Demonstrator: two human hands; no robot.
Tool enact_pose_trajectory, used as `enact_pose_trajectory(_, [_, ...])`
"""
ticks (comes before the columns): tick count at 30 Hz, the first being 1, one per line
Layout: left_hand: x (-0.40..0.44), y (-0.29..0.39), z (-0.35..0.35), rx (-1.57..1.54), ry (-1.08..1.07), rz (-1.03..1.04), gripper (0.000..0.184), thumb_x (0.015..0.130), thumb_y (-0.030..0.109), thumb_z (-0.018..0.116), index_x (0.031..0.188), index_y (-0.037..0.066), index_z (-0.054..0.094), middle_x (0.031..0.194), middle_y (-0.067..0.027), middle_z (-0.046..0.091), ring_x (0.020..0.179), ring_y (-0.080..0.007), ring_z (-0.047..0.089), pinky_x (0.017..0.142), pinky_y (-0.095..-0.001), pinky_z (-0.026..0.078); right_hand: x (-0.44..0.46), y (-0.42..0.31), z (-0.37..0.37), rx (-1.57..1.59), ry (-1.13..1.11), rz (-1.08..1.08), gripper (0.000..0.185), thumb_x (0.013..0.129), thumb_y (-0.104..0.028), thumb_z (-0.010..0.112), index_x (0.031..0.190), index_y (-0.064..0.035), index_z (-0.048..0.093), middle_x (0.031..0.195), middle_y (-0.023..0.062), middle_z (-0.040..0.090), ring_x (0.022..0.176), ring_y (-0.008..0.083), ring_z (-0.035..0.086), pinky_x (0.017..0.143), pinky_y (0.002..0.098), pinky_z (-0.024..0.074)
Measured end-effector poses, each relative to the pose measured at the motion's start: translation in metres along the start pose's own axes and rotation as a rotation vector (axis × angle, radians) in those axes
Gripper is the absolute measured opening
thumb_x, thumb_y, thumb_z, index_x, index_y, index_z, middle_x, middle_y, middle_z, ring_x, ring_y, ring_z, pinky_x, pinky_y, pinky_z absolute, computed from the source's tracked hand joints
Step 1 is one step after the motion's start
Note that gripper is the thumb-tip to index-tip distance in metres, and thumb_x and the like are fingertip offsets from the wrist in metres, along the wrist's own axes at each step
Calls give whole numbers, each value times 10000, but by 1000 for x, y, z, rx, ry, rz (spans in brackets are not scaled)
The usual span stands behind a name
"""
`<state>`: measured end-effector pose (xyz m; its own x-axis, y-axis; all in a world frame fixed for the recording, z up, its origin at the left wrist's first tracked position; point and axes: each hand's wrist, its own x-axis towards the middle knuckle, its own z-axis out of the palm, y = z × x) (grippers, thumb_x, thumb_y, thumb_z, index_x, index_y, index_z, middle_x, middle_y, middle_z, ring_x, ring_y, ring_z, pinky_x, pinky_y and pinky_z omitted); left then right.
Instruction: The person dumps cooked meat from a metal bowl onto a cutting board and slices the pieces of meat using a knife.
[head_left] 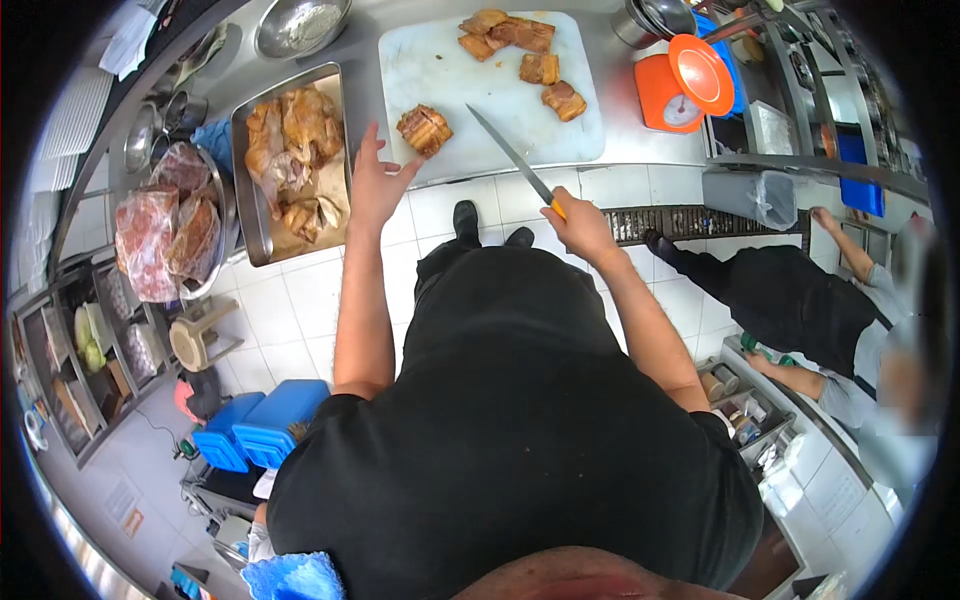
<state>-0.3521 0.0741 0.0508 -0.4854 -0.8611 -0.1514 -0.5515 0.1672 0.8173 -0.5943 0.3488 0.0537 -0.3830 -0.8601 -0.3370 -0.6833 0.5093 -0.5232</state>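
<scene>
Head camera: the left hand (380, 190) has its fingers spread wide by the left edge of the white board (450, 65); the chunk of meat (424, 130) sits on the board, just beside those fingertips, up and to the right; I cannot tell if they touch it; the right hand (583, 228) is wrapped tight round the yellow handle of the knife (508, 148); the blade slants up and left over the board, and its tip is near the right side of the chunk.

Far left, big lumps of red meat (150, 240) are in shiny, crinkly plastic; next is a metal tray (262, 240), a long box shape, with brown, bumpy cooked birds (310, 125) in it; the chunk is blocky, brown and stripy; the blade is long, thin, grey metal; more brown meat pieces (525, 33) lie at the board's top and right; last is an orange scale (655, 95) with a round dish.
</scene>
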Motion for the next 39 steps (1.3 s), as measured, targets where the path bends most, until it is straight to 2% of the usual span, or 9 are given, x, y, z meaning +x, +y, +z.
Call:
enact_pose_trajectory(4, [12,14,-4,-12,-28,25,965,805,273,909,1592,22,410,1394,-214,602,941,-237,709,855,-368,593,-6,12,-14,57,14,51,338,1013,-376,677,1047,-55,577,866,247,710,869,497,678,745,579,518])
enact_pose_trajectory(7, [41,27,-2,50,1,136,931,810,283,901,1573,20,438,1404,-219,604,1037,-280,714,910,-399,590,0,18,-28,58,87,130,347,996,-356,701,1060,-33,593,896,271,710,910,515,671,771,572,529])
enact_pose_trajectory(10, [79,46,11,62,-21,210,952,827,322,878,1600,38,400,1433,-245,585,1217,-352,667,1020,-446,555,6,27,-38,15,179,197,350,992,-352,706,1060,-28,595,916,280,713,940,520,670,781,570,532])
enact_pose_trajectory(13, [120,63,41,281,-44,315,1010,837,370,858,1641,68,325,1488,-255,548,1359,-401,576,1118,-468,494,7,31,-43,3,185,211,356,992,-358,711,1052,-26,600,930,284,716,951,528,669,792,576,532])
enact_pose_trajectory(20, [207,89,112,474,-144,290,1118,835,531,818,1676,83,235,1586,-244,468,1448,-394,494,1191,-476,423,10,50,-47,-12,207,196,368,989,-370,717,1079,-32,605,919,278,717,932,520,679,780,585,531])
enact_pose_trajectory(26, [264,84,123,282,-234,211,1142,839,593,813,1648,0,266,1463,-284,590,1339,-388,608,1107,-446,507,13,79,-67,6,104,138,355,998,-360,701,1085,-29,606,908,277,720,905,511,684,771,586,526])
enact_pose_trajectory(32, [253,99,113,59,-173,-5,995,848,495,849,1563,-29,398,1304,-254,697,1192,-334,699,1008,-388,563,22,138,-104,-17,-1,-28,341,994,-360,705,1077,-43,610,880,243,724,874,483,694,756,575,526])
enact_pose_trajectory(35, [253,81,96,165,60,-11,945,826,464,859,1514,-38,450,1258,-220,723,1146,-320,716,983,-387,571,31,164,-115,6,-43,-131,329,1000,-352,695,1094,-50,604,883,227,724,870,475,696,753,578,526])
enact_pose_trajectory(39, [248,26,72,376,155,10,915,794,446,860,1506,7,489,1292,-187,714,1170,-320,709,997,-413,567,44,167,-133,53,-165,-152,350,1009,-343,677,1166,-41,596,985,230,720,956,462,688,810,570,521])
